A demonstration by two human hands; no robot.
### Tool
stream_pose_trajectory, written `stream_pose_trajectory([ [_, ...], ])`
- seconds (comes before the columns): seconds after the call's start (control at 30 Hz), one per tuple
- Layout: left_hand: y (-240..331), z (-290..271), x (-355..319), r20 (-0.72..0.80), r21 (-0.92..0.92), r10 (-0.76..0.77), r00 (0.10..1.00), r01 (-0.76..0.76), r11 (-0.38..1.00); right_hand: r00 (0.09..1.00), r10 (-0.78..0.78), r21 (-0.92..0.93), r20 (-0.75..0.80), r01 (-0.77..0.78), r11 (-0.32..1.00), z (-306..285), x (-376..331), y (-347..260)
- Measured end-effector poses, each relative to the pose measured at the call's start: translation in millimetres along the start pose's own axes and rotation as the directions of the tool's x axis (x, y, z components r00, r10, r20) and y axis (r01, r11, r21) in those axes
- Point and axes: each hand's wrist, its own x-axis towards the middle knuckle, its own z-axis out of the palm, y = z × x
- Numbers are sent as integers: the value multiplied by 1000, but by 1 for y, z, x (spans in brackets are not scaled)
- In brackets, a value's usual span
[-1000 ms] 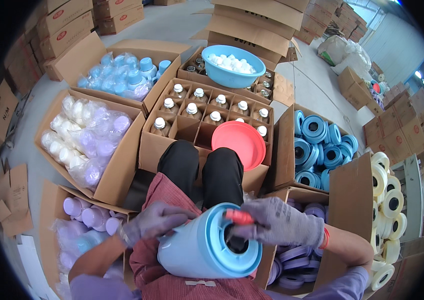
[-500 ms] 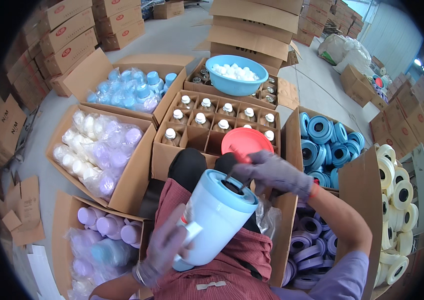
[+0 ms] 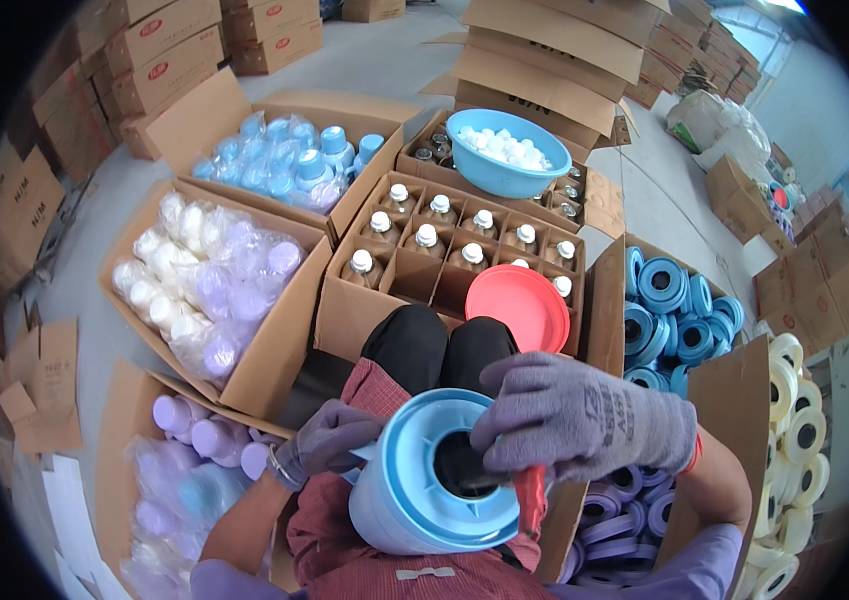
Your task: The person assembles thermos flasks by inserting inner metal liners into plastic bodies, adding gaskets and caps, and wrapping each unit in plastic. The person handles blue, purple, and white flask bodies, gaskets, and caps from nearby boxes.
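Note:
On my lap rests a light blue vacuum jug (image 3: 382, 500), tilted so its blue ring-shaped end (image 3: 420, 440), with a dark round centre, faces up. My left hand (image 3: 339, 438) is closed on the jug's handle at its left side. My right hand (image 3: 574, 420), in a grey-purple glove, is curled over the right of the ring. A red-handled tool (image 3: 531, 498) juts from below its fingers; the tool's kind and working end are hidden. Just beyond my knees, a red round dish (image 3: 517, 310) sits on the front of a divided carton (image 3: 364, 302) of white-capped bottles.
A blue basin (image 3: 504, 178) of white caps stands at the back. Left are cartons with bagged blue cups (image 3: 314, 165), white and purple parts (image 3: 206, 285), and purple cups (image 3: 212, 437). Right are cartons of blue rings (image 3: 662, 285), purple rings (image 3: 612, 525) and cream rings (image 3: 804, 435).
The jug has turned, bringing its ring end up toward me. My left hand has shifted from the jug's side up to its handle. My right hand and the red-handled tool have come nearer.

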Motion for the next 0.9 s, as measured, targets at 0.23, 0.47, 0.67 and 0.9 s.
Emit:
stream_pose_trajectory([
  [0.23, -15, -2, 19, 3, -60, -141, 990, 141, 988, 934, 355, 19, -46, -354, 935, 30, -9, -6],
  [0.47, 0, 19, -41, -241, -111, -173, 955, 149, 982, 728, 685, 372, -35, -627, 685, 64, -7, 23],
  [0.67, 92, 21, -16, -5, 624, 176, 984, -135, 770, 600, 764, 904, -239, -148, 400, 56, -83, 101],
  [0.9, 100, 54, 33, 758, 580, -158, 633, -765, -279, -10, 930, 576, -367, -788, 219, 114, -163, 254],
])
